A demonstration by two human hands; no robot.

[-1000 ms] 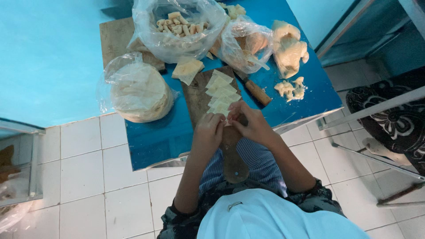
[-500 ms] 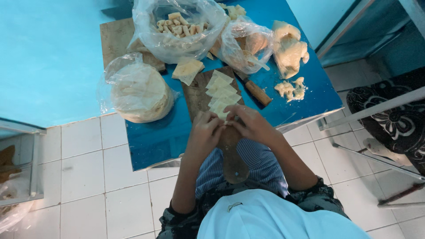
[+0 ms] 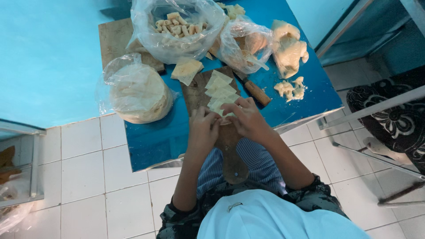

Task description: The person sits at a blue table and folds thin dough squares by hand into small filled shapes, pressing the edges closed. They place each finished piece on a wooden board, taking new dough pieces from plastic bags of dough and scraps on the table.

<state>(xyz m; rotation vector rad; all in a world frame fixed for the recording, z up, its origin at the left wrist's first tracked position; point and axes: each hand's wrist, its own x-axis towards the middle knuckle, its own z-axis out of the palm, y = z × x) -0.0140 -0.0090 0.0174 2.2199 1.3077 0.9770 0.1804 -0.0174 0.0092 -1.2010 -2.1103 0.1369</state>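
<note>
Two hands meet at the near edge of a blue counter (image 3: 283, 88), which is the biggest thing in view and carries everything else. On its left side lies a clear bag holding a round stack of flat wrappers (image 3: 137, 95). Behind that sits a larger clear bag of rolled pieces (image 3: 177, 26), and to its right a smaller bag (image 3: 243, 44), partly crumpled. A pale lump of dough (image 3: 287, 46) rests near the right edge, with small dough scraps (image 3: 290, 88) just in front of it.

Down the middle runs a long wooden board (image 3: 230, 155) whose rounded handle hangs past the counter edge over the person's lap. A row of cut wrapper pieces (image 3: 220, 90) overlaps along the board, and a single square wrapper (image 3: 187, 70) lies just left of its far end. A knife with a wooden handle (image 3: 256, 93) lies to the right of the board.

The left hand (image 3: 204, 128) and the right hand (image 3: 248, 118) are both curled in over the nearest wrapper piece (image 3: 223, 114), fingertips pinching it between them on the board. Compared with half a second ago, the hands remain in the same spot, with the fingers drawn slightly closer together; the bags, dough and knife have not shifted.
</note>
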